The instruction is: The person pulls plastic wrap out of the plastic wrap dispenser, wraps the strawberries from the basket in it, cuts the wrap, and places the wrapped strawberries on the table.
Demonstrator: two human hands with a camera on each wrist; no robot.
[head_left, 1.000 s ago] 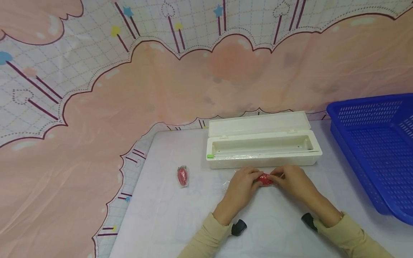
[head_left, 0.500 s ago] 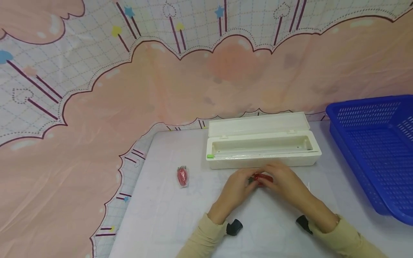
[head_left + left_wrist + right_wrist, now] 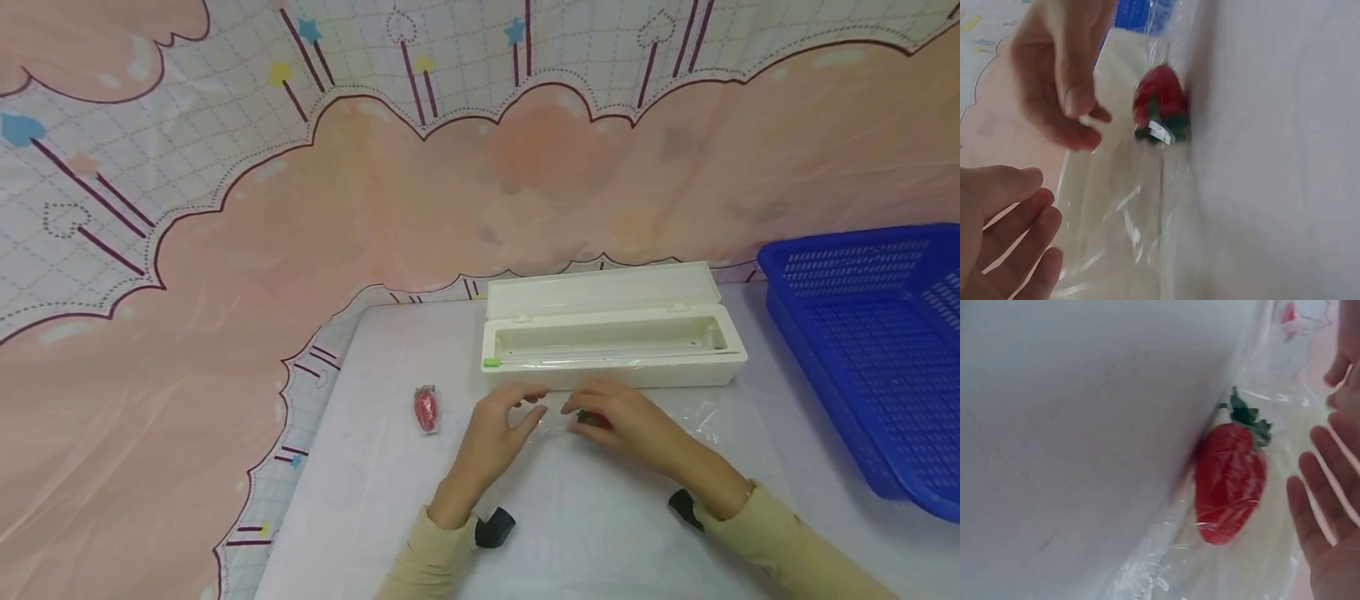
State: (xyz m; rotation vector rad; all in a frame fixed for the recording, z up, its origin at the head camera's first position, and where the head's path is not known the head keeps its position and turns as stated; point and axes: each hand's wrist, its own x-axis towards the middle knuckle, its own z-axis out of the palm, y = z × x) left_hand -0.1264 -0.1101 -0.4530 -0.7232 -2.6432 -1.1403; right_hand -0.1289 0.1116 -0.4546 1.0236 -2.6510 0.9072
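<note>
A red strawberry [image 3: 1229,481] with green leaves lies on clear plastic film [image 3: 1147,575] on the table in front of a long white box. A small white tag shows by its leaves in the left wrist view. My right hand [image 3: 637,429] hovers over the strawberry and hides most of it in the head view; its spread fingers stand apart from it in the right wrist view. Left of it, my left hand [image 3: 487,437] is raised with relaxed fingers and holds nothing. Another strawberry [image 3: 427,409], wrapped in film, lies farther left.
The white cling-film dispenser box [image 3: 615,375] stands behind the hands, lid [image 3: 600,287] raised, a green slider [image 3: 491,362] at its left end. A blue plastic basket [image 3: 832,367] stands at the right. Patterned cloth [image 3: 450,200] hangs behind the table.
Both hands worked at the strawberry earlier; now the left has drawn away to the left and the right has let go of it. The left strawberry and box stay put.
</note>
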